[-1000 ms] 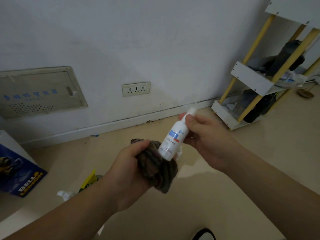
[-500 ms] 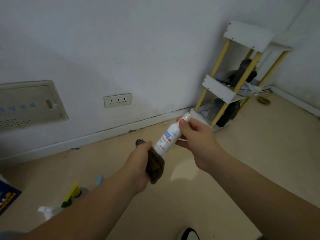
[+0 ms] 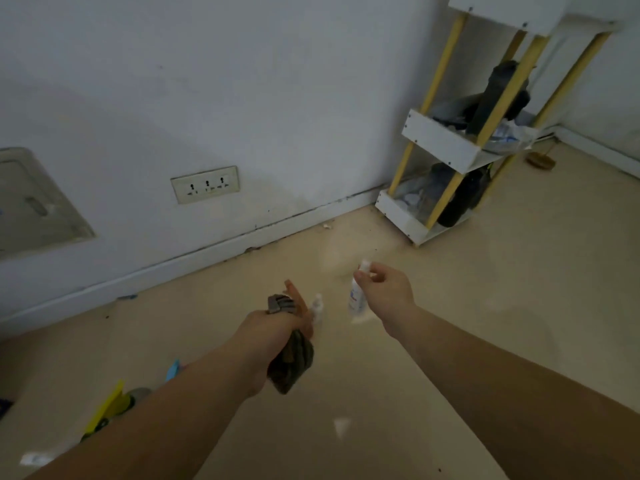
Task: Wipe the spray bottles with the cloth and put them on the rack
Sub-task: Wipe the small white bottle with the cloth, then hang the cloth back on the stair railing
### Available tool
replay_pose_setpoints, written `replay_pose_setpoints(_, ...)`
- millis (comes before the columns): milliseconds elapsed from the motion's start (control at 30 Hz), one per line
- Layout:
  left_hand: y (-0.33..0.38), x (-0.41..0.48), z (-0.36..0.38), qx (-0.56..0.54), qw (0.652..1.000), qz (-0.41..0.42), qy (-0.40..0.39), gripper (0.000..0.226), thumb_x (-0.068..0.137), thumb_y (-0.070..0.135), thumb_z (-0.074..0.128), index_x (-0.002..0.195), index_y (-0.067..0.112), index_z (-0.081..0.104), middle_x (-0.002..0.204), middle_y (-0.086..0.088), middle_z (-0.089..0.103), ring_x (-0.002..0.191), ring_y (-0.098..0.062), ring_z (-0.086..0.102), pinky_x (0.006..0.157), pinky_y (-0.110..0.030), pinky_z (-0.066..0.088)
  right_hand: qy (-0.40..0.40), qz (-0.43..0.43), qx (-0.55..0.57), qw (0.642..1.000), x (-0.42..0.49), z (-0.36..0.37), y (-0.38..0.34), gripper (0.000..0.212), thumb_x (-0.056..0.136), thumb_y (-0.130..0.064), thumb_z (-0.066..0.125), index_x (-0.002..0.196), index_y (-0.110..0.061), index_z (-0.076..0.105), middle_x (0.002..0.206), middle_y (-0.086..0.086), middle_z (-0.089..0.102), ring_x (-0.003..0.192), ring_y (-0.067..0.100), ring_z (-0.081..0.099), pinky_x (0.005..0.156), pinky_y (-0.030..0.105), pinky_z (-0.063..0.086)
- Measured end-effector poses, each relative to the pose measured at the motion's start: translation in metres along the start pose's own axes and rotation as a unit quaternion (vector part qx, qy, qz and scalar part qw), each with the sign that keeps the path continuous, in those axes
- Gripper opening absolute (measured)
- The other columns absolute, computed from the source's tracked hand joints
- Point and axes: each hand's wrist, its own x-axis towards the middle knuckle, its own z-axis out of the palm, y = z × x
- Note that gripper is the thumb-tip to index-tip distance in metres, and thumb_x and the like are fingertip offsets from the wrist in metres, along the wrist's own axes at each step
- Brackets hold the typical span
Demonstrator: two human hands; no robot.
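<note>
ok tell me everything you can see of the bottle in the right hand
The bottle is small, slim and white, plastic by its look, with a white cap on top and a blurred, bluish label on its side. It hangs nearly upright, cap up, over the floor. The right hand pinches it near the neck. Nothing else touches it; the cloth in the left hand is apart from it. Blur hides the print.
</note>
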Motion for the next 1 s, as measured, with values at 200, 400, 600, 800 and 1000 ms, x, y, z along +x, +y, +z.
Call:
replay_pose_setpoints(200,-0.002,0.067,0.005,0.03,0.998,0.0,0.046,0.013,0.097,0.011,0.062,0.086,0.005,0.066,0.076,-0.017,0.06,0.073,-0.029,0.058,0.067,-0.038,0.044,0.025,0.066,-0.012,0.997,0.073,0.052,0.073,0.044,0.099,-0.023,0.07,0.141,-0.011,0.064,0.132,0.012,0.067,0.113,0.028,0.063,0.102,0.041,0.051)
replay_pose_setpoints(400,-0.005,0.118,0.017,0.076,0.996,0.008,0.037,0.008,0.096,0.009,0.062,0.097,0.002,0.058,0.085,-0.021,0.062,0.071,-0.03,0.06,0.057,-0.031,0.048,-0.027,0.127,-0.039,0.991,0.112,0.083,0.12,0.044,0.099,-0.024,0.07,0.14,-0.01,0.065,0.139,0.011,0.064,0.124,0.032,0.062,0.095,0.036,0.051)
replay_pose_setpoints(600,0.004,0.126,0.032,0.145,0.989,0.013,0.015,0.017,0.093,0.018,0.061,0.105,0.007,0.066,0.093,-0.025,0.067,0.084,-0.032,0.066,0.094,-0.054,0.051,-0.117,0.178,-0.07,0.974,0.105,0.075,0.117,0.058,0.101,-0.036,0.066,0.153,-0.018,0.048,0.145,0.014,0.058,0.114,0.035,0.065,0.09,0.043,0.056)
replay_pose_setpoints(800,0.023,0.089,0.059,0.156,0.986,0.041,-0.046,0.033,0.082,0.027,0.068,0.112,0.012,0.068,0.106,-0.025,0.071,0.097,-0.036,0.071,0.089,-0.046,0.059,-0.17,0.169,-0.092,0.967,0.056,0.013,0.061,0.052,0.103,-0.043,0.06,0.146,-0.014,0.054,0.123,0.007,0.066,0.105,0.028,0.07,0.094,0.045,0.06)
replay_pose_setpoints(1000,0.037,-0.007,0.109,0.209,0.963,0.097,-0.14,0.028,0.078,0.004,0.066,0.103,0.016,0.073,0.106,-0.024,0.073,0.1,-0.037,0.072,0.094,-0.051,0.059,-0.157,0.18,0.018,0.971,-0.045,-0.078,0.012,0.053,0.108,-0.056,0.04,0.117,-0.012,0.067,0.114,0.014,0.072,0.103,0.033,0.072,0.091,0.05,0.063)
